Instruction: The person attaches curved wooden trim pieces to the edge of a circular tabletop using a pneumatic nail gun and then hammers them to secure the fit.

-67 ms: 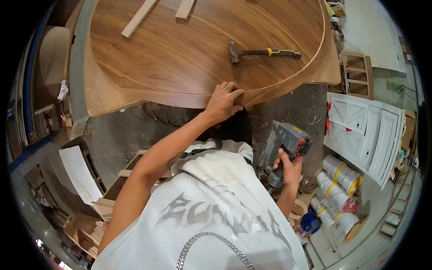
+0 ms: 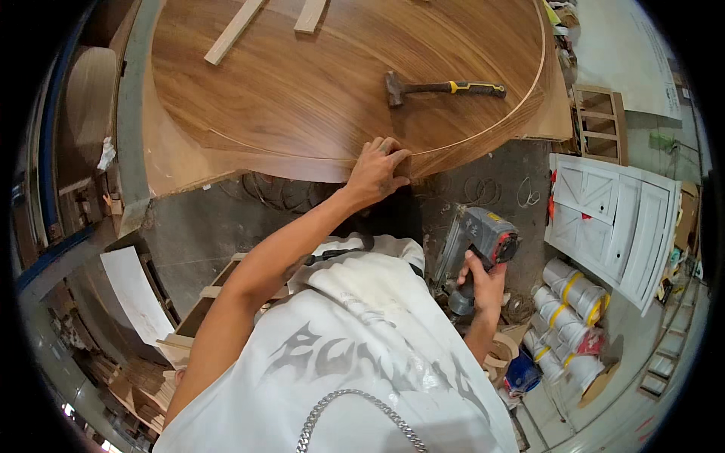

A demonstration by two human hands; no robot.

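At the near rim of a large round wood-grain panel (image 2: 302, 98), my left hand (image 2: 376, 170) is closed over the edge, fingers on top and thumb lower at the side. A thin pale strip (image 2: 472, 142) follows the panel's curve on both sides of that hand. My right hand (image 2: 483, 283) grips a grey and black nail gun (image 2: 483, 234) by its handle, held right of my body and apart from the panel. On the panel lies a hammer (image 2: 445, 88) with a black and yellow handle, its head pointing left.
Two pale wood battens (image 2: 234, 32) rest on the panel's far left. A white panelled door unit (image 2: 608, 223) stands at the right, with several white buckets (image 2: 566, 302) below it. Coiled wire or hose (image 2: 272, 192) lies on the floor under the panel. A wooden frame (image 2: 196, 309) is at lower left.
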